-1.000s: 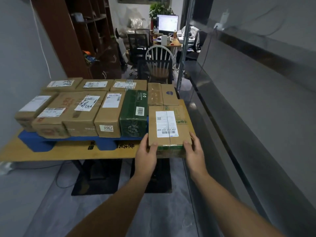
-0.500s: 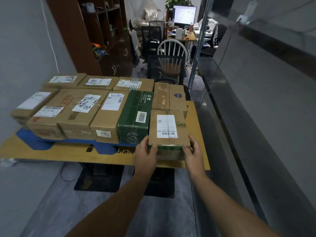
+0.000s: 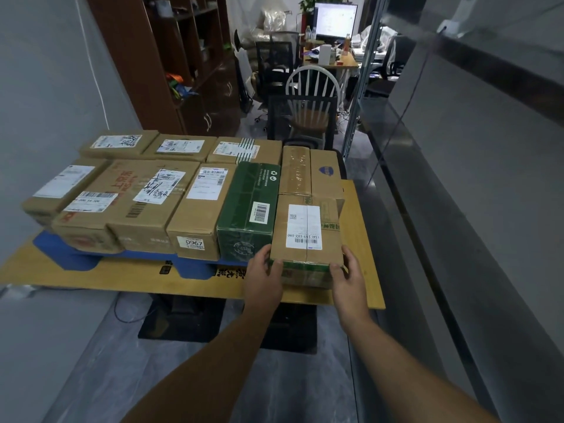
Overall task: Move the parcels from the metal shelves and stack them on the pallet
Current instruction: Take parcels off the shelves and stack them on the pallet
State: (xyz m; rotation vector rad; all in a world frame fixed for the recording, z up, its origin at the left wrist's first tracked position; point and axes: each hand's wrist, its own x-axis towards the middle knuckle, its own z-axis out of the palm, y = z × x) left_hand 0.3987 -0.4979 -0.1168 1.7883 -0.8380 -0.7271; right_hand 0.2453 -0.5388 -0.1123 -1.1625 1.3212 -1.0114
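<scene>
Gripping the brown parcel (image 3: 305, 230) w/ both hands, per the head cam. My left hand (image 3: 264, 273) is on its near-left corner, thumb on the front edge, fingers curled up the left side right where it meets the green box (image 3: 248, 215). My right hand (image 3: 348, 276) clamps the near-right corner, thumb across the front face, fingers up the right side. So both are grasping the parcel.

The parcel lies flat, w/ a white barcode label on top and a green tape band round the front. It's at the right end of the front row, its left side touching the green box and its far end butted against the taped parcel (image 3: 311, 172) behind. Can't tell if its bottom is fully down or a touch raised; my hands hide the front edge.

Left of the green box stands the 0967 parcel (image 3: 198, 215), then more brown cartons in rows, labels up. The stack rests on the blue pallet (image 3: 61, 248), which lies on a yellowish board (image 3: 358, 227); a strip of board shows just right of my parcel.

Beyond are a white spindle-back chair (image 3: 311, 96), a lit monitor (image 3: 335, 18) on a desk, and a dark wood bookcase (image 3: 171, 56) at left rear. A glass wall (image 3: 457, 148) runs along the right.
</scene>
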